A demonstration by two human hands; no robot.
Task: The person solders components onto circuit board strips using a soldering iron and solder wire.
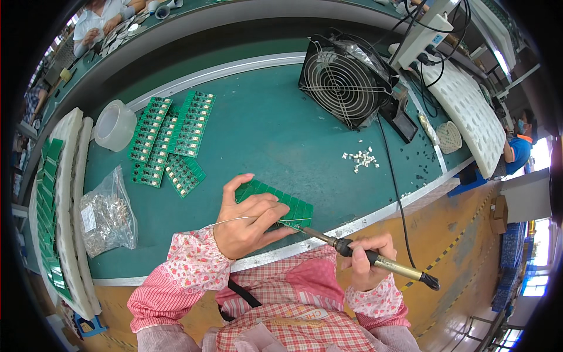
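Green counter [258, 135], apron [305, 328] with printed lettering, clear bag [116, 217], soldering iron [345, 247] wrapped in right hand's grip [369, 260], circuit board [302, 210] near counter's edge, left hand's grip [247, 227] pinching it and thin wire [236, 219], bag's label [88, 217] unreadably small.

An electronics assembly workshop: circuit boards [194, 120] and a soldering iron [404, 270] at a green bench [258, 123], yellow-and-black striped floor markings [450, 250], and co-workers [519, 154] nearby.

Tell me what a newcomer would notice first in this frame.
Probably the soldering iron in the right hand, its tip at the green circuit board held by the left hand. Next, the black fan at the far right of the bench, and the overlapping boards toward its left.
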